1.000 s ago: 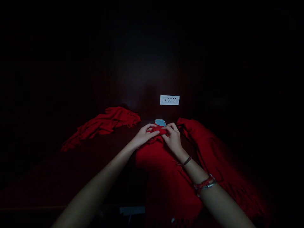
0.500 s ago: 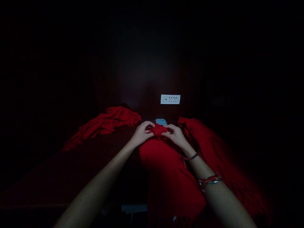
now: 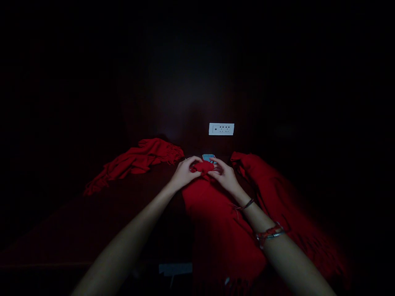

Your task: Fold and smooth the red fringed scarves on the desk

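A red fringed scarf (image 3: 222,230) lies lengthwise in front of me, its near end hanging past the table's front edge. At its far end the cloth is bunched between my hands. My left hand (image 3: 187,172) grips the bunch from the left, with thumb and fingers curved round it. From the right, my right hand (image 3: 224,174) pinches the same bunch, its fingers bent. Bracelets circle my right wrist and forearm. Just behind the bunched cloth is a phone (image 3: 209,156) with a lit screen, partly hidden by my right fingers.
Another red fringed cloth (image 3: 135,158) lies crumpled on the left of the dark table (image 3: 123,222). A further red fringed cloth (image 3: 277,193) stretches along the right. A white socket plate (image 3: 221,129) sits on the wall behind. Surroundings are very dark.
The bunched cloth looks smaller and more tightly gathered. My right hand has shifted slightly left, its fingers now overlapping the phone. My left hand has barely moved.
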`<move>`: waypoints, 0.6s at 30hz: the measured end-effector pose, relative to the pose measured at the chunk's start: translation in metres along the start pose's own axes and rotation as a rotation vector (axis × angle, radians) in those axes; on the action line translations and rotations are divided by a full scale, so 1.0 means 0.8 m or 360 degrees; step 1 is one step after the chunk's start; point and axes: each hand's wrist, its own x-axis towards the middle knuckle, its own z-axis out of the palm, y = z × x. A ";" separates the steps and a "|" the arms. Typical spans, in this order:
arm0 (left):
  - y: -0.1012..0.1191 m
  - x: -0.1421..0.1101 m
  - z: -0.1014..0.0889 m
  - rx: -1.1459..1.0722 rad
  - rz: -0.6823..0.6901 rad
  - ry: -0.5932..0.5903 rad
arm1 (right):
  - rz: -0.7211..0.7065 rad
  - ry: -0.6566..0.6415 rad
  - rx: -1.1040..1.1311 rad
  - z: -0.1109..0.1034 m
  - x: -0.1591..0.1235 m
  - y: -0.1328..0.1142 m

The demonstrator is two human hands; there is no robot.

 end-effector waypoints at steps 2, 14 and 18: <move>-0.008 0.002 -0.011 0.0218 -0.0011 0.0167 | 0.0103 -0.0043 -0.0129 -0.005 -0.001 -0.005; -0.052 -0.010 -0.035 0.0544 -0.0397 0.0212 | 0.0845 -0.0981 -0.1388 0.031 -0.067 -0.049; -0.049 -0.020 -0.062 0.0685 -0.0304 0.0028 | 0.0461 -0.1040 -0.1304 0.033 -0.074 -0.037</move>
